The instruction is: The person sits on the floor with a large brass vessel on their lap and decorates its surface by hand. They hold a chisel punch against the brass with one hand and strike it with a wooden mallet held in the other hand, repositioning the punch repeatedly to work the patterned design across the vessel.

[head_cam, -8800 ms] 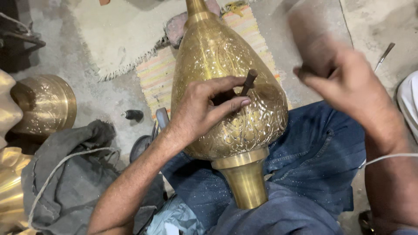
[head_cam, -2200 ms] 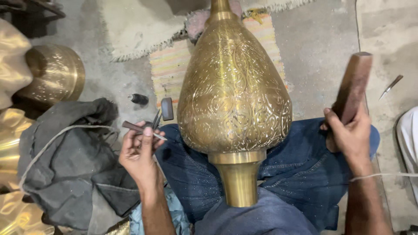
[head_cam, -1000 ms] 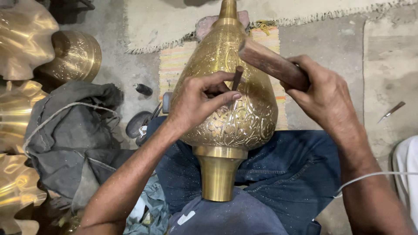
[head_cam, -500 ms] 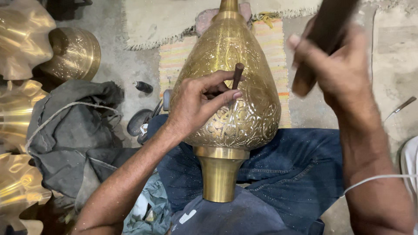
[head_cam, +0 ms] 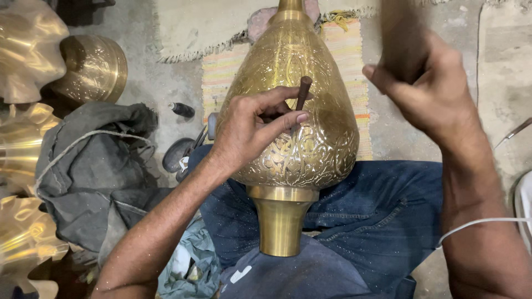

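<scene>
A large engraved brass vase [head_cam: 321,149] lies across my lap, neck towards me. My left hand [head_cam: 249,124] rests on its belly and pinches a short dark metal chisel [head_cam: 302,91], tip pressed against the brass. My right hand [head_cam: 424,91] is raised to the right of the vase, gripping a brown wooden mallet [head_cam: 400,33] that is blurred by motion and cut off by the top edge.
Shiny fluted brass pieces [head_cam: 25,50] and a round brass bowl [head_cam: 94,66] sit at the left beside a grey cloth with a cord [head_cam: 91,166]. A striped mat [head_cam: 346,61] lies under the vase. Small tools [head_cam: 183,109] lie on the concrete floor.
The mallet struck the chisel a second ago, then my right hand swung it up and to the right. My left hand keeps the chisel on the same spot.
</scene>
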`<state>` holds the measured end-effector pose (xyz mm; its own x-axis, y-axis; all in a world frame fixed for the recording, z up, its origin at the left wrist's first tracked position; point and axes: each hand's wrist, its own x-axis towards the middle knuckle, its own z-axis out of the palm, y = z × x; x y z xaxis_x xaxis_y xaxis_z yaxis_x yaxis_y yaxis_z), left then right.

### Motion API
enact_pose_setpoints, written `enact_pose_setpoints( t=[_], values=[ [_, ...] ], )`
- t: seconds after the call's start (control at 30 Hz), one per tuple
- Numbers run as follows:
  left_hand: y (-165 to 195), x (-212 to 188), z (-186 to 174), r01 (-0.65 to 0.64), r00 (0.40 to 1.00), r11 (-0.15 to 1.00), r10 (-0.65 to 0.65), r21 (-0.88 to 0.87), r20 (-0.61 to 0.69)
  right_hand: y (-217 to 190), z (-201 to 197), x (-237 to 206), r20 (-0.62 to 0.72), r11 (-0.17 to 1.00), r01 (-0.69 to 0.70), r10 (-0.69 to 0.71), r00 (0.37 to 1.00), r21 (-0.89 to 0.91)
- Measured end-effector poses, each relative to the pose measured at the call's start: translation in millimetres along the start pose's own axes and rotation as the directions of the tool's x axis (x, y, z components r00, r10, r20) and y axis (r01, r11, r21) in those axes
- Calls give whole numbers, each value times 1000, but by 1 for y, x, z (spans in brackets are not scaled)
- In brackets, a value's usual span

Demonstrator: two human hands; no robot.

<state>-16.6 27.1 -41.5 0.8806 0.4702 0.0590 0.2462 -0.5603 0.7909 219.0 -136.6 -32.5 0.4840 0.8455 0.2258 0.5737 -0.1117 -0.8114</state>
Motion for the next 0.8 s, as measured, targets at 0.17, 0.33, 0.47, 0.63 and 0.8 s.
enact_pose_setpoints(
  t=[0.17, 0.33, 0.47, 0.63, 0.8],
  values=[
    [-1, 2, -1, 7, 999, 1000, -7, -22, 35, 13, 1, -3, 136, 951, 182, -151, 979, -251],
    [-1, 0, -1, -22, 1000, 999, 22, -31, 10, 18, 1, 0, 126, 956, 79, -45, 991, -281],
    [-1, 2, -2, 12, 999, 996, -8, -89, 41, 13, -1, -3, 80, 984, -103, 115, 990, -147],
    [-2, 3, -3, 10, 999, 998, -8, -61, 41, 16, -4, -10, 177, 831, 270, -208, 962, -486],
    [-6, 4, -1, -28, 999, 997, 31, -70, 43, 20, 1, -10, 202, 975, -188, 210, 957, -120]
  ],
)
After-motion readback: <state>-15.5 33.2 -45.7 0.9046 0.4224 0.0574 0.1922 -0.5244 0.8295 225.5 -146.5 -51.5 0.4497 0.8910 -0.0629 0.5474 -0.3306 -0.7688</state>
